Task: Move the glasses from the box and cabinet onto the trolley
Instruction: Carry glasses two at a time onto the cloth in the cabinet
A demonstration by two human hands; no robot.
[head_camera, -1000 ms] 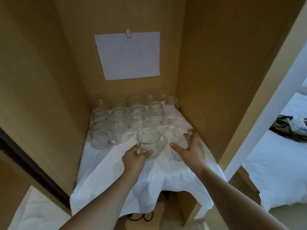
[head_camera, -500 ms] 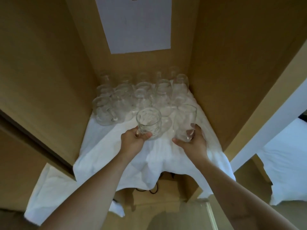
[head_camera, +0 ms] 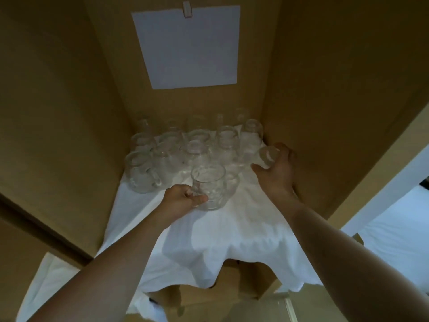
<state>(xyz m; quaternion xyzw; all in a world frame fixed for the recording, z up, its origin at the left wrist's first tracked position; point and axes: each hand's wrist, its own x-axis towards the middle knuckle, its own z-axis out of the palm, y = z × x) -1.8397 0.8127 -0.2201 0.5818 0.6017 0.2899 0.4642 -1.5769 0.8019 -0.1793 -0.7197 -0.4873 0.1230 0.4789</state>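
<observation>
Several clear glasses and mugs (head_camera: 197,147) stand in rows at the back of a wooden cabinet (head_camera: 69,112), on a white cloth (head_camera: 220,228). My left hand (head_camera: 183,199) grips the handle of a round glass mug (head_camera: 212,187) at the front of the group. My right hand (head_camera: 276,170) holds a plain glass tumbler (head_camera: 268,156) close to the cabinet's right wall, fingers wrapped round it. The trolley is out of view.
A white sheet of paper (head_camera: 188,45) is clipped to the cabinet's back wall. The cloth hangs over the shelf's front edge. A white bed (head_camera: 399,228) lies to the right beyond a white post. Cardboard (head_camera: 209,296) and a cable sit under the shelf.
My right hand has carried the tumbler back and to the right, toward the cabinet's side wall. My left hand keeps its hold on the mug's handle. The camera has moved closer.
</observation>
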